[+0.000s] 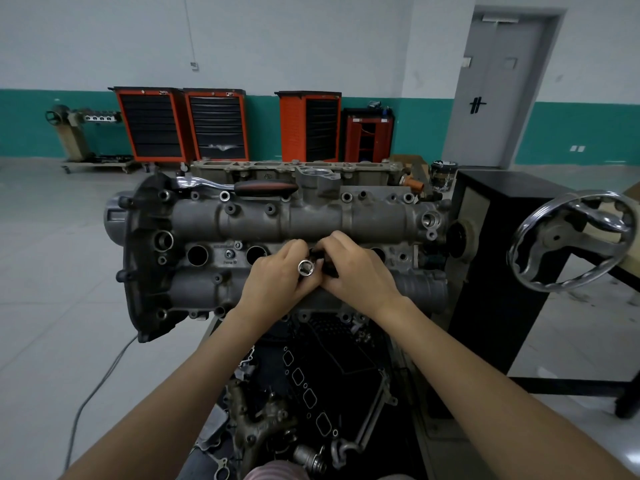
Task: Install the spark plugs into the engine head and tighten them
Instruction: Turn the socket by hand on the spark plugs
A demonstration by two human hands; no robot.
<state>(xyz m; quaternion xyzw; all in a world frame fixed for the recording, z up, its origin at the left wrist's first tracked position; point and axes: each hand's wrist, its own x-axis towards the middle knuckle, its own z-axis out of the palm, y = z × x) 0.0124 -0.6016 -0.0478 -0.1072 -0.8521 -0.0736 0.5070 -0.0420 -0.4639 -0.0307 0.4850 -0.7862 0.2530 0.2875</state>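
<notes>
**Both hands on the socket over the third plug well**

The left hand (280, 275) gripped a chrome socket (306, 267), its open end turned up toward the camera, while the right hand (353, 268) pinched a dark part (322, 261) just beside it. What that part was could not be told; it was probably a spark plug or the socket's extension being mated to it, which would explain why both hands met right above the engine head (277, 220). They were held over the row of plug wells, likely so the plug could drop straight in.

Two open wells (197, 255) lay to the left of the hands, another peeked out at the right (379, 252), and the one beneath the hands was hidden. No seated plug could be seen.

A ratchet with a red-and-black handle (242, 186) rested on the far side of the head, within reach for tightening. A chrome handwheel (571, 240) of the engine stand stood to the right, well apart. Loose gaskets and castings (304, 393) lay on a tray below the forearms. Orange tool cabinets (183, 124) lined the back wall.
</notes>
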